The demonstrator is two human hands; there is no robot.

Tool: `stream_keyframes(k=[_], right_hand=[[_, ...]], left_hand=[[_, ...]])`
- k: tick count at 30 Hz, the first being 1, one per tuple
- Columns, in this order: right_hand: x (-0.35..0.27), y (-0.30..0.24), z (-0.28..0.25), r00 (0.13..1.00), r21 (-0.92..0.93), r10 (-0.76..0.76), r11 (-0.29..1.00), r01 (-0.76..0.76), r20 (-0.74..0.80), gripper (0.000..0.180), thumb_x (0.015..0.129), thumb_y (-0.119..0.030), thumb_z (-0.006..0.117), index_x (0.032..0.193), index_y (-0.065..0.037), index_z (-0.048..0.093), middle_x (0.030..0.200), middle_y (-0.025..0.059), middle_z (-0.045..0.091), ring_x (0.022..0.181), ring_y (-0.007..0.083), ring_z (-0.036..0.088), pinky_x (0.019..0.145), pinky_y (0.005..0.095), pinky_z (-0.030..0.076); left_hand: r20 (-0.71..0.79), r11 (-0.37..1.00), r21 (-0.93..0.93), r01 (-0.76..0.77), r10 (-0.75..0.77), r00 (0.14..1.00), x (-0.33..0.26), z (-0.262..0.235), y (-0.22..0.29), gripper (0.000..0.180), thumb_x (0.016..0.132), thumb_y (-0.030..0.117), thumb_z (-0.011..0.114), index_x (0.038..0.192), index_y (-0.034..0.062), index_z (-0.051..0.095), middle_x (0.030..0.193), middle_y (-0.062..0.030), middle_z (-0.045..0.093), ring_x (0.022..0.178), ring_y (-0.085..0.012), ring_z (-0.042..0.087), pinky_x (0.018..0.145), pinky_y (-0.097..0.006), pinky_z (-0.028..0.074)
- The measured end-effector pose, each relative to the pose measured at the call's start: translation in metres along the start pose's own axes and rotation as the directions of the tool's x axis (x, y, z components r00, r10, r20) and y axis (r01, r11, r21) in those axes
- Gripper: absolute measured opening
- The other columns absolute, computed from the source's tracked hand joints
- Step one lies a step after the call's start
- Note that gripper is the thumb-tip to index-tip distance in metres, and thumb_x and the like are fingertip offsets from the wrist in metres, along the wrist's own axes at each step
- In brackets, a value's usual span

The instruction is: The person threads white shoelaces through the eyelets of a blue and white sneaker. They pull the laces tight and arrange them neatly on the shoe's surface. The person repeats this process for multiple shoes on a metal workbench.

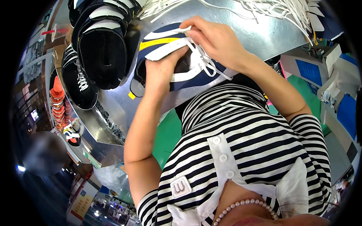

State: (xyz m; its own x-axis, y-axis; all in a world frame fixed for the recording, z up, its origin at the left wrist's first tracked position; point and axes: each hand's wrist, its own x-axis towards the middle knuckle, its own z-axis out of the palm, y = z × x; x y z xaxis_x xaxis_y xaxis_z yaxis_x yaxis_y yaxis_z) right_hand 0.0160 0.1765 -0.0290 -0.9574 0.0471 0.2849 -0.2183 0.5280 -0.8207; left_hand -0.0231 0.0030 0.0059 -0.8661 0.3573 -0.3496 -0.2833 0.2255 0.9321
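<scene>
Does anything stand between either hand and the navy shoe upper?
Nothing visible does: the left hand grips the navy shoe upper and the right hand touches it directly. The stacked black shoes stand off to the left.

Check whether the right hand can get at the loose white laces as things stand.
Probably yes: only metal tabletop shows between the right hand and the white laces, though it's currently occupied at the navy shoe.

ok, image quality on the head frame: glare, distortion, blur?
Head view: bright glare on the metal table; head view: fisheye bending toward a black rim; head view: left hand, right hand and shoe fairly sharp, round patch at left blurred.
</scene>
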Motion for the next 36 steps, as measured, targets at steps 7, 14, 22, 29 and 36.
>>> stream_keyframes(k=[7, 14, 22, 29, 36], right_hand=[[0.001, 0.009, 0.009, 0.987, -0.310, 0.124, 0.939, -0.151, -0.106, 0.023, 0.097, -0.023, 0.054, 0.114, -0.007, 0.057, 0.089, 0.0133, 0.070, 0.079, 0.0329, 0.067, 0.069, 0.0425, 0.051], [0.007, 0.007, 0.002, 0.997, -0.171, 0.075, 0.982, -0.079, -0.031, 0.024, 0.098, -0.023, 0.053, 0.109, -0.002, 0.057, 0.081, 0.0170, 0.069, 0.076, 0.0352, 0.067, 0.069, 0.0441, 0.052], [0.010, 0.003, 0.001, 0.996, -0.144, 0.091, 0.986, -0.090, 0.004, 0.026, 0.096, -0.020, 0.055, 0.108, 0.003, 0.055, 0.081, 0.0211, 0.068, 0.077, 0.0379, 0.066, 0.068, 0.0452, 0.052], [0.007, 0.011, 0.007, 0.999, -0.226, 0.039, 0.973, -0.046, -0.032, 0.024, 0.094, -0.017, 0.057, 0.106, 0.004, 0.055, 0.079, 0.0201, 0.068, 0.074, 0.0372, 0.067, 0.066, 0.0446, 0.052], [0.005, 0.003, -0.009, 0.985, -0.138, 0.148, 0.978, -0.159, -0.086, 0.025, 0.098, -0.021, 0.052, 0.109, 0.001, 0.055, 0.082, 0.0191, 0.069, 0.077, 0.0377, 0.066, 0.071, 0.0448, 0.052]], left_hand=[[0.289, 0.748, -0.635, -0.190, 0.459, 0.840, -0.080, -0.070, 0.090, 0.010, 0.080, 0.003, 0.066, 0.086, 0.0104, 0.064, 0.083, -0.0025, 0.057, 0.068, -0.0134, 0.052, 0.067, -0.023, 0.041], [0.096, 0.617, 0.714, -0.331, 0.382, 0.919, -0.044, -0.002, 0.012, 0.025, 0.090, 0.016, 0.063, 0.108, -0.0015, 0.066, 0.088, -0.0184, 0.066, 0.076, -0.0328, 0.065, 0.073, -0.038, 0.049], [-0.281, 0.731, 0.680, -0.066, 0.342, 0.897, -0.001, 0.021, -0.010, 0.023, 0.078, 0.029, 0.075, 0.085, 0.0065, 0.076, 0.071, -0.0092, 0.070, 0.066, -0.0258, 0.068, 0.065, -0.034, 0.051], [-0.025, 0.991, 0.107, 0.080, -0.078, 0.997, -0.007, 0.017, 0.011, 0.025, 0.085, 0.021, 0.072, 0.087, -0.0042, 0.071, 0.073, 0.0026, 0.061, 0.064, -0.0056, 0.050, 0.065, -0.024, 0.042], [-0.027, 0.569, -0.770, -0.287, 0.421, 0.907, -0.108, -0.072, 0.103, 0.013, 0.082, 0.006, 0.065, 0.090, 0.0010, 0.057, 0.081, -0.0012, 0.048, 0.075, -0.0112, 0.044, 0.069, -0.025, 0.038]])
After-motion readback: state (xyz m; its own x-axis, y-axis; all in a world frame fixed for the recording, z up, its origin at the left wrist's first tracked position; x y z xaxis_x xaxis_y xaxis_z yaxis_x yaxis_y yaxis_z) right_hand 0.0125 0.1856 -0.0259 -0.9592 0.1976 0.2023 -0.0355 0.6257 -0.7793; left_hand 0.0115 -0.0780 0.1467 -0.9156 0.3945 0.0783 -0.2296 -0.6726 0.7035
